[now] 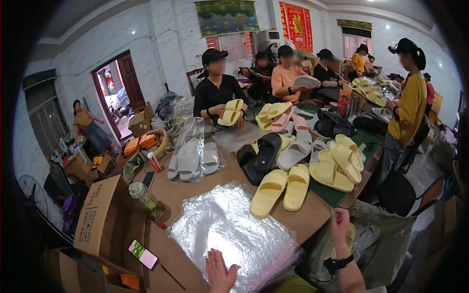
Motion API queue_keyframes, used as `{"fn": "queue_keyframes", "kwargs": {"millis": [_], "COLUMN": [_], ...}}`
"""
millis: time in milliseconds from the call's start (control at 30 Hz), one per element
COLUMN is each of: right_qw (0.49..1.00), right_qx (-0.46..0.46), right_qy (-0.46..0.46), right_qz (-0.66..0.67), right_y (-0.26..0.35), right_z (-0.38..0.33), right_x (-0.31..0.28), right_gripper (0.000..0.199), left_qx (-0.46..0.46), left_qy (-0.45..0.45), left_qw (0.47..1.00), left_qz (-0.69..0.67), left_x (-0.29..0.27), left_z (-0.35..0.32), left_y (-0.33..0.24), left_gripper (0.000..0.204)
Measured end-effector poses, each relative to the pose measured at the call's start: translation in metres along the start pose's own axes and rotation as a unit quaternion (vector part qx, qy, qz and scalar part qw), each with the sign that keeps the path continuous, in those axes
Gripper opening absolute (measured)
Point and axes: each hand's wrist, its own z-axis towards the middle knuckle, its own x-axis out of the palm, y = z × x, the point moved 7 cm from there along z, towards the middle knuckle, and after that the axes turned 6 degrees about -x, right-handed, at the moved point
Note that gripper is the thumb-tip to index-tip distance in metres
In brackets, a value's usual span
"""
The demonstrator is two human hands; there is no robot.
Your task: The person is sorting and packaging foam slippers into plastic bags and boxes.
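My left hand [220,271] lies flat, fingers stretched out, on a stack of shiny clear plastic bags [229,219] at the table's near edge. To the right, my right hand [340,227] is raised with its fingers curled in; whether anything is in them is hidden. It is over an open greenish sack [391,232] that has slippers inside, a grey one [366,238] among them. A pale yellow slipper shows right behind the hand; I cannot tell if they touch. Just beyond the bags sits a pair of yellow slippers [296,188], with a black pair [267,154] behind.
Left of the bags stand an open cardboard box [110,219], a bottle [146,198] and a phone [144,255]. Bagged grey slippers [185,158] lie farther back. Across the table a person in black [217,95] holds yellow slippers. A chair [405,195] stands at right.
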Motion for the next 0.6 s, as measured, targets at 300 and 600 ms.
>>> {"fn": "queue_keyframes", "kwargs": {"millis": [300,600], "right_qw": [0.945,0.883], "right_qx": [-0.230,-0.324], "right_qy": [0.230,0.283], "right_qz": [0.044,-0.187], "right_y": [0.126,0.101], "right_z": [-0.011,-0.028], "right_x": [0.169,0.229], "right_gripper": [0.035,0.038], "left_qx": [-0.026,-0.041], "left_qy": [0.024,0.014], "left_qw": [0.999,0.998], "left_qz": [-0.030,-0.055], "left_x": [-0.003,-0.004], "left_z": [0.006,0.005], "left_y": [0.003,0.000], "left_gripper": [0.084,0.086]}}
